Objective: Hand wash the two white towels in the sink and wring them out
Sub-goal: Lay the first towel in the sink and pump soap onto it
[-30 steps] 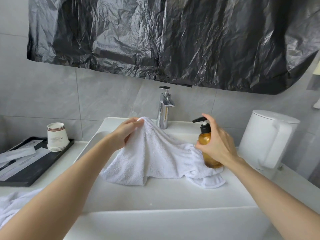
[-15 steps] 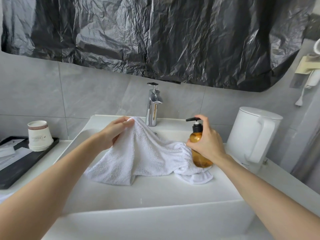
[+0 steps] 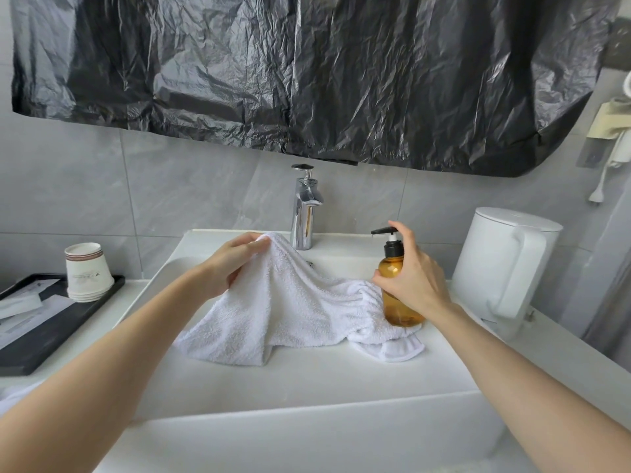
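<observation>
A white towel point(image 3: 293, 312) is draped in the white sink point(image 3: 307, 387). My left hand point(image 3: 232, 262) pinches one corner of it and holds that corner up near the chrome tap point(image 3: 305, 208). The towel's other end lies on the sink's right rim under an amber soap pump bottle point(image 3: 396, 295). My right hand point(image 3: 411, 274) grips this bottle, with the forefinger on top of the black pump head. A second piece of white cloth point(image 3: 10, 394) shows at the left edge on the counter.
A black tray point(image 3: 44, 332) with paper sachets and a stack of paper cups point(image 3: 87, 273) sits on the counter at left. A white kettle point(image 3: 505, 264) stands right of the sink. Black plastic sheeting point(image 3: 307, 73) covers the wall above the tap.
Only the camera has shifted. My left hand still holds the towel corner up and my right hand stays on the soap bottle, forefinger over the pump.
</observation>
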